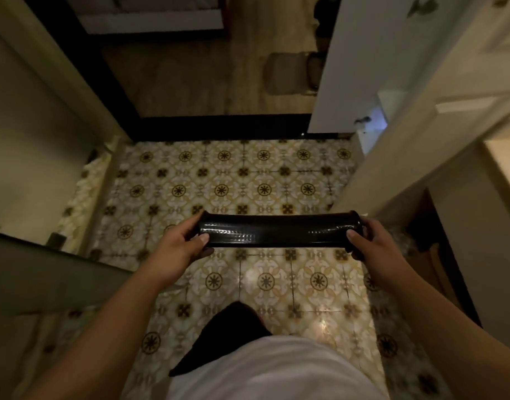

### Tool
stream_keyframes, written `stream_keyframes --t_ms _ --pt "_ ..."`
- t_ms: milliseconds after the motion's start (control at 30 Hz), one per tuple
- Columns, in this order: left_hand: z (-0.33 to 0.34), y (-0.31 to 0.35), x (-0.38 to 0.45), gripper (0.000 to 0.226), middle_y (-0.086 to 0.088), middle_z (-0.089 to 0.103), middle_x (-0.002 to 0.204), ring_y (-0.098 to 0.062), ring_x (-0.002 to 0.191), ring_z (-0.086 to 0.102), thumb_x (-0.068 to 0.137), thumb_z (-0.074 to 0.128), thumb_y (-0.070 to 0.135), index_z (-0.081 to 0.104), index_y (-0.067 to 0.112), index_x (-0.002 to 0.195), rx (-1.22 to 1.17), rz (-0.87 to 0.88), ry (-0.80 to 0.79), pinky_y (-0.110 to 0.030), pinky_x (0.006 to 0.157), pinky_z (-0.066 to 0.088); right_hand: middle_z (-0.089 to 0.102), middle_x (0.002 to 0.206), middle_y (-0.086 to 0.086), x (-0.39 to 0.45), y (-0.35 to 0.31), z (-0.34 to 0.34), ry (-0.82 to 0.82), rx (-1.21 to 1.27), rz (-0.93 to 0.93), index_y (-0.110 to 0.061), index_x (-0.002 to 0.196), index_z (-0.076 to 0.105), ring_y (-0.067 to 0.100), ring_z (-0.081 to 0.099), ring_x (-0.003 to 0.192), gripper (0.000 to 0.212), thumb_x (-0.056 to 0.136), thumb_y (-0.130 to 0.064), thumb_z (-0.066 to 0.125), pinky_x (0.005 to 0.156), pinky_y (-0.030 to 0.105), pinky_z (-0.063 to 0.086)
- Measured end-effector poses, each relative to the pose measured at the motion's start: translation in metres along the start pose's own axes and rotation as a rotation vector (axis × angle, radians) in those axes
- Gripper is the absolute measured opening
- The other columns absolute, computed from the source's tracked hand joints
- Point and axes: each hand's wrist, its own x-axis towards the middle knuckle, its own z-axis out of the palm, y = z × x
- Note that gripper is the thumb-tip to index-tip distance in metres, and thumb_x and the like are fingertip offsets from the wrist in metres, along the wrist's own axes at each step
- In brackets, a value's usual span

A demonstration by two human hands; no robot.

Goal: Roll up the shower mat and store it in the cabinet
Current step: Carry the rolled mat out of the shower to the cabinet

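The shower mat [277,230] is a black, glossy, dotted roll held level above the patterned tile floor, in the middle of the head view. My left hand [178,246] grips its left end, thumb on top. My right hand [369,243] grips its right end the same way. The roll looks tight, with no loose flap showing. A pale cabinet [450,157] stands to the right, and a dark opening [427,223] shows at its base beside my right hand.
Patterned tile floor [233,183] spreads ahead up to a dark threshold [219,127]. A white door [343,67] stands open at the upper right. A pale wall [31,140] and a grey ledge [46,269] close in on the left.
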Motion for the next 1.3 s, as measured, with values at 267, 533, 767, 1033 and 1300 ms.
stream_keyframes --t_ms 267,533,767,1033,1300 --pt "-0.035 0.023 0.059 0.048 0.001 0.061 0.129 -0.018 0.114 0.061 0.095 0.052 0.001 0.05 0.027 0.135 -0.051 0.02 0.107 -0.032 0.085 0.055 0.065 0.093 0.002 0.095 -0.035 0.039 -0.102 -0.018 -0.023 -0.027 0.118 0.056 0.014 0.06 0.07 0.029 0.092 -0.015 0.058 0.059 0.031 0.047" --pt "-0.087 0.075 0.16 0.05 0.001 0.061 0.13 -0.018 0.116 0.06 0.095 0.052 0.001 0.049 0.026 0.137 -0.051 0.012 0.104 -0.034 0.088 0.054 0.066 0.094 -0.003 0.2 -0.085 0.088 -0.079 0.03 0.028 -0.035 0.116 0.054 0.01 0.064 0.067 0.031 0.091 -0.016 0.06 0.057 0.026 0.05" --pt "-0.114 0.114 0.233 0.049 0.001 0.062 0.126 -0.016 0.113 0.062 0.094 0.052 0.0 0.047 0.019 0.139 -0.069 0.017 0.096 -0.029 0.082 0.055 0.066 0.099 0.001 0.271 -0.123 0.112 -0.081 -0.029 0.024 -0.03 0.123 0.052 0.009 0.065 0.07 0.033 0.092 -0.021 0.059 0.061 0.026 0.05" --pt "-0.114 0.156 0.346 0.053 -0.003 0.057 0.134 -0.02 0.119 0.058 0.095 0.052 0.002 0.042 0.019 0.144 -0.009 0.013 0.1 -0.034 0.089 0.054 0.062 0.107 0.004 0.387 -0.15 0.111 -0.111 -0.012 0.038 -0.025 0.126 0.05 0.015 0.064 0.083 0.033 0.093 -0.02 0.056 0.066 0.028 0.05" --pt "-0.085 0.217 0.475 0.053 -0.005 0.056 0.132 -0.023 0.116 0.059 0.094 0.051 -0.002 0.044 0.019 0.142 0.004 -0.005 0.109 -0.03 0.084 0.054 0.065 0.096 0.009 0.522 -0.187 0.081 -0.07 0.016 0.028 -0.026 0.121 0.055 0.017 0.063 0.07 0.033 0.092 -0.012 0.057 0.061 0.031 0.051"
